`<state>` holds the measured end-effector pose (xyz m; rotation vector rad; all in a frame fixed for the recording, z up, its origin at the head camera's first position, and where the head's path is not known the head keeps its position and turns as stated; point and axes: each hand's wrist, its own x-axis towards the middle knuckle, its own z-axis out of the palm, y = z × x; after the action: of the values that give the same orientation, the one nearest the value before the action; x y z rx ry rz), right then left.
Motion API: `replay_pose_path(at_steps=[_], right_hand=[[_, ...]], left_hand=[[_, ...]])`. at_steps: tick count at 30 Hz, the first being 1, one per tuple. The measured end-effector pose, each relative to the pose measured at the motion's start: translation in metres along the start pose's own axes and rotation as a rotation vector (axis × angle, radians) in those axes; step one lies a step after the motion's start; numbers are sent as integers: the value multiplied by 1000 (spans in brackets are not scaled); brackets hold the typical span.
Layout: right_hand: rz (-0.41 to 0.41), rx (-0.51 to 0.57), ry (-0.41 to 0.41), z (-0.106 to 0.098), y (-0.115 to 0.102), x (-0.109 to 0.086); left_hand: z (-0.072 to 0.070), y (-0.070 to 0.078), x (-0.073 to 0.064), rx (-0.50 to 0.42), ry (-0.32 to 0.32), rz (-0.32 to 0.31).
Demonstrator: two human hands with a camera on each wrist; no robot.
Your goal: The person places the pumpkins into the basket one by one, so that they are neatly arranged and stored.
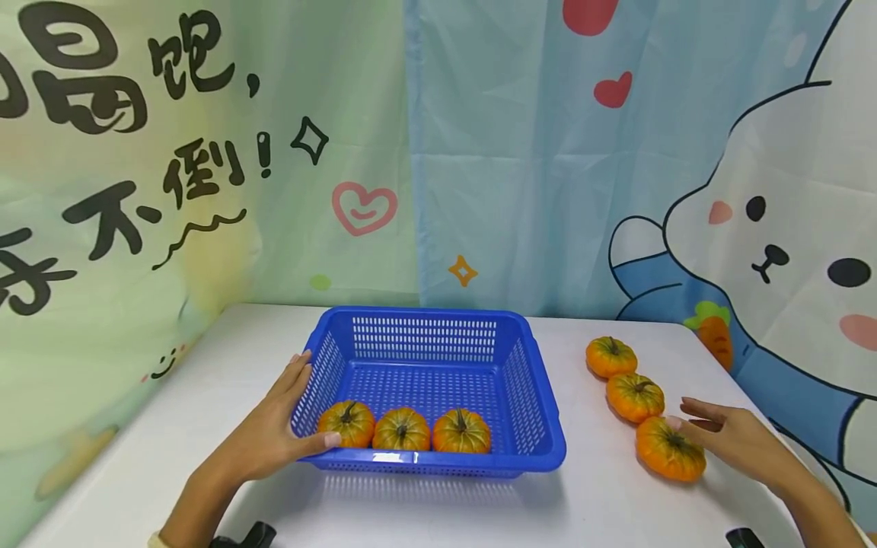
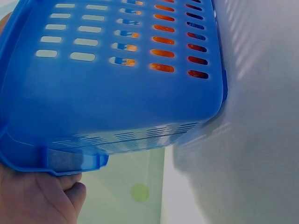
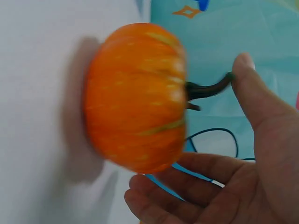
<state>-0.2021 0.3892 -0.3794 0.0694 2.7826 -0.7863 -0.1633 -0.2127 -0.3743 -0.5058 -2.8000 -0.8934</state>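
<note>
A blue plastic basket [image 1: 541,411] stands on the white table. Inside, along its front wall, lie three small orange pumpkins: a left one [image 1: 346,425], a middle one [image 1: 401,431] and a right one [image 1: 462,432]. My left hand [image 1: 277,426] grips the basket's left front corner, its thumb over the rim and its fingers along the left side. Over the nearest pumpkin [image 1: 670,450] on the right hovers my right hand [image 1: 743,441], fingers spread and holding nothing. In the right wrist view the thumb is by the tip of this pumpkin's stem [image 3: 210,88]; I cannot tell whether they touch.
Behind the nearest pumpkin, another pumpkin [image 1: 635,397] and a farther one [image 1: 611,357] line up on the white table [image 1: 575,502], right of the basket. A printed curtain [image 1: 507,167] hangs along the table's back edge.
</note>
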Motion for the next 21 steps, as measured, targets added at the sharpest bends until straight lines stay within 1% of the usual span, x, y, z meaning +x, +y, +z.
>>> replay_pose_path(at_steps=[3, 9, 13, 17, 21], right_hand=[[6, -9, -58, 3, -1, 1], [44, -14, -123, 5, 0, -1], [25, -23, -154, 7, 1, -2], [5, -30, -152, 8, 1, -3], [-14, -1, -102, 9, 3, -4]], left_hand=[[0, -1, 0, 2, 5, 6], [1, 0, 0, -2, 1, 2], [1, 0, 0, 3, -1, -1], [0, 0, 0, 8, 0, 0], [0, 0, 0, 7, 1, -1]])
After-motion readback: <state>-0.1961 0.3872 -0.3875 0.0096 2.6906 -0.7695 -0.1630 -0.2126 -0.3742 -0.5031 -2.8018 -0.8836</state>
